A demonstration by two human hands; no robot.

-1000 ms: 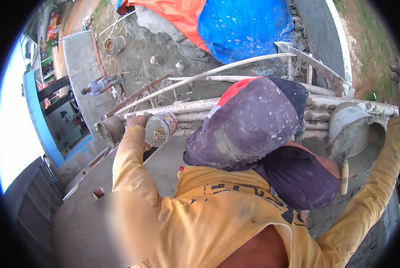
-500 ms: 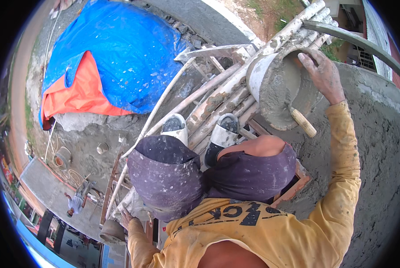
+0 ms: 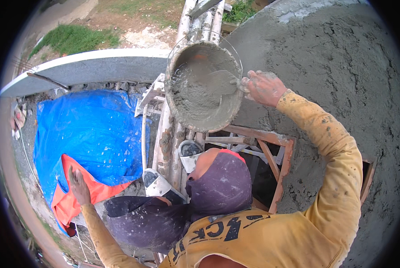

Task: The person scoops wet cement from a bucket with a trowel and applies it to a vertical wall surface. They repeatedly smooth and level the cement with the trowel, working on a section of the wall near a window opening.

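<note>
A mortar-crusted bucket [image 3: 203, 126] with a wire handle rests on pale poles at the top centre, holding wet grey mortar. In it is a trowel [image 3: 223, 80], its blade partly in the mortar and its handle in the grip of my right hand [image 3: 263, 88]. My left hand [image 3: 79, 184] is raised at the lower left with fingers extended and nothing held, seen against the blue and orange tarp [image 3: 88, 129] on the ground below. My feet in white slip-on footwear [image 3: 159, 185] stand on the poles below the bucket.
Wet, rough concrete [image 3: 343, 85] spreads across the right, with wood-framed openings [image 3: 276, 174] beside my knee and arm. The bundle of long poles [image 3: 167, 147] runs front to back under me. A low white-topped wall [image 3: 110, 60] crosses behind the tarp, with grass and dirt beyond.
My view has turned right, centring the bucket. My right hand has gone from the bucket's rim to the trowel's handle; my left hand has come away from the containers at the left.
</note>
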